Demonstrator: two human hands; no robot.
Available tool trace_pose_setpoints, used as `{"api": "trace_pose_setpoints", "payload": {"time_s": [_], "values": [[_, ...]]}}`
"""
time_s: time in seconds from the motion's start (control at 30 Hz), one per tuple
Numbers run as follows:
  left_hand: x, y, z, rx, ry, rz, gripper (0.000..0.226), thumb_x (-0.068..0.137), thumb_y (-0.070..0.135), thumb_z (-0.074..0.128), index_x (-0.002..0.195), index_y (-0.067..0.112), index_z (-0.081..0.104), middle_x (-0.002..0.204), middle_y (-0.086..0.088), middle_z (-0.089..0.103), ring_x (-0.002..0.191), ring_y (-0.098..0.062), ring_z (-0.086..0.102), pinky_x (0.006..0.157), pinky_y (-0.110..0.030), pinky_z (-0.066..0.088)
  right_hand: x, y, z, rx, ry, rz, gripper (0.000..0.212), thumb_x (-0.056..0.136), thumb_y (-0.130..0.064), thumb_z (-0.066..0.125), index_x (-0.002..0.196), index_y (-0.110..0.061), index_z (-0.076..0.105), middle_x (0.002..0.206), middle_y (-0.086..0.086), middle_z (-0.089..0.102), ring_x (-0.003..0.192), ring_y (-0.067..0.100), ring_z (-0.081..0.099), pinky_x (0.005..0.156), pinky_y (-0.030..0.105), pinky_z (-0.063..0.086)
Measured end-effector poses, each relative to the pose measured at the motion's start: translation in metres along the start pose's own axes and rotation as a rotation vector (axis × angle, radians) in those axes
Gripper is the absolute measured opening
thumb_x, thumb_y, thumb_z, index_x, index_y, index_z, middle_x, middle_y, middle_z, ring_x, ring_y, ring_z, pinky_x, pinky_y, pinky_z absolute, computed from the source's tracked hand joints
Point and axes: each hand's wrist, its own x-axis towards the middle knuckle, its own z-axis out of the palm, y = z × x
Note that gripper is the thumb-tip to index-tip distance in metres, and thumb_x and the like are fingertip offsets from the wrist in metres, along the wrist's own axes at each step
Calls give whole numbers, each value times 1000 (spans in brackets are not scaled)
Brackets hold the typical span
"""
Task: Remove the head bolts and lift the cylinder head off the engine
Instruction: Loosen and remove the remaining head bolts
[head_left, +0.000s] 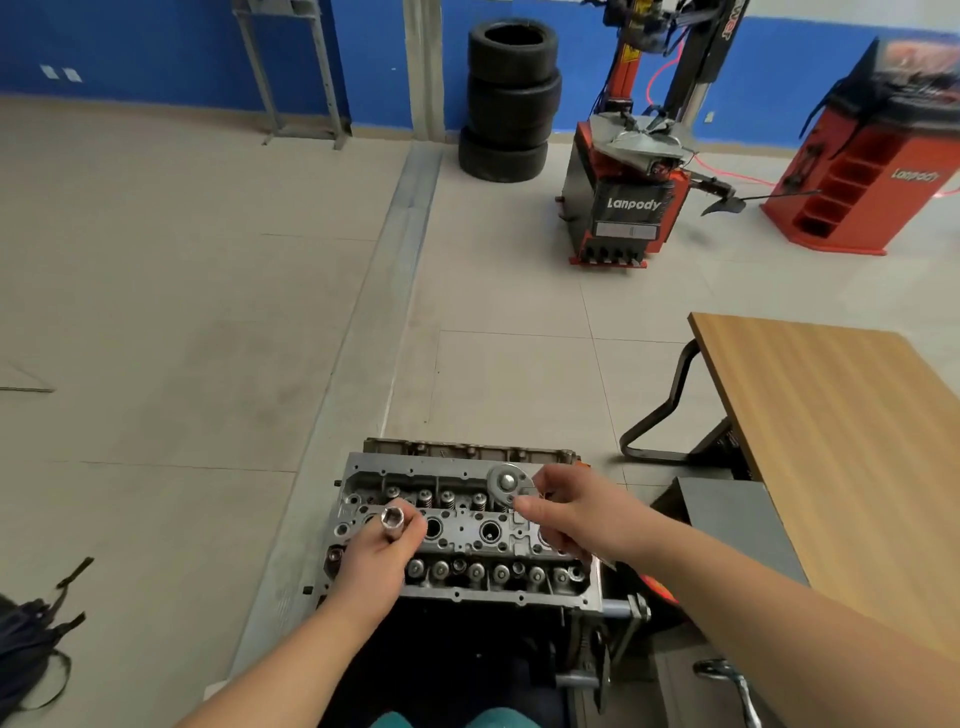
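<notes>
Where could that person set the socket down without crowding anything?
The wooden table on the right shows a bare top. Open floor stretches left of the cylinder head. The head itself is crowded: valve springs, holes, and both hands, the left hand holding the socket.

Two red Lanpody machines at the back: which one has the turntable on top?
The nearer red machine, just right of the tyre stack: a round metal turntable sits on its cabinet. The other red machine, at the far right, shows open shelf slots instead.

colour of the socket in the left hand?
Shiny silver metal socket, gripped by the left hand; shows best in the head view.
</notes>
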Motion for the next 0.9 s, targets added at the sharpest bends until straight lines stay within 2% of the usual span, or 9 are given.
{"api": "trace_pose_setpoints", "payload": {"time_s": [0.07, 0.17, 0.3, 0.4, 0.5, 0.6, 0.73, 0.8, 0.9], "values": [[0, 2, -3, -15, -17, 3, 24, 105, 25, 58, 84, 14, 58, 76, -5, 56, 79, -21, 56, 86, -37, 47, -2, -28, 17, -37, -3, -44, 41, 87, -72, 68, 100, -35, 56, 66, -3, 67, 53, 14, 56, 50, 27, 47], [3, 2, -8, -22, -45, 40, 23, 104, 22, 61, 82, 17, 60, 75, 3, 58, 75, -8, 55, 81, -35, 47, -5, -57, 37, 45, -45, -63, 41, 87, -74, 67, 94, -34, 61, 67, -2, 61, 59, 18, 52, 56, 32, 46], [7, 1, -11, -28, -110, 27, 24, 103, 27, 61, 80, 28, 62, 77, 6, 61, 73, -1, 55, 79, -32, 46, -4, -84, 58, 129, -30, 7, 42, 87, -74, 65, 85, -32, 67, 66, -3, 53, 57, 16, 47, 51, 29, 36], [8, -1, -13, -35, -118, -2, 13, 103, 34, 60, 93, 31, 68, 97, 0, 71, 88, -6, 65, 85, -28, 49, -3, -95, 66, 154, -29, 64, 44, 87, -72, 65, 84, -28, 69, 66, 0, 52, 53, 16, 46, 48, 28, 34], [10, -1, -15, -28, -160, 25, 15, 101, 33, 58, 107, 41, 69, 106, 9, 73, 100, -5, 66, 91, -28, 52, -3, -104, 71, 128, -43, 66, 41, 85, -69, 71, 77, -29, 72, 62, -2, 49, 48, 13, 43, 45, 24, 33], [11, 1, -15, -4, -175, 35, 22, 99, 29, 57, 106, 46, 70, 102, 10, 73, 95, -7, 66, 88, -36, 56, -2, -113, 79, 75, -32, 84, 39, 80, -69, 75, 67, -33, 70, 58, -4, 47, 47, 12, 41, 43, 20, 32], [12, 0, -15, 6, -176, 56, 25, 98, 25, 54, 105, 44, 69, 96, 4, 72, 92, -18, 67, 89, -46, 57, -2, -117, 88, 46, 31, 157, 43, 77, -71, 75, 73, -28, 74, 58, -3, 50, 47, 12, 44, 43, 20, 35], [13, -2, -16, 12, -175, 58, 27, 97, 23, 54, 104, 46, 67, 95, 6, 71, 89, -15, 66, 87, -45, 57, -3, -119, 91, 65, 62, 198, 46, 78, -71, 74, 78, -25, 75, 58, -1, 49, 45, 13, 42, 43, 22, 34], [16, -5, -15, 35, -173, 62, 31, 96, 21, 54, 98, 50, 64, 91, 9, 68, 76, -1, 61, 78, -39, 56, -5, -121, 95, 84, 108, 236, 49, 80, -70, 73, 82, -21, 76, 57, 0, 50, 43, 13, 41, 41, 22, 33]]}}
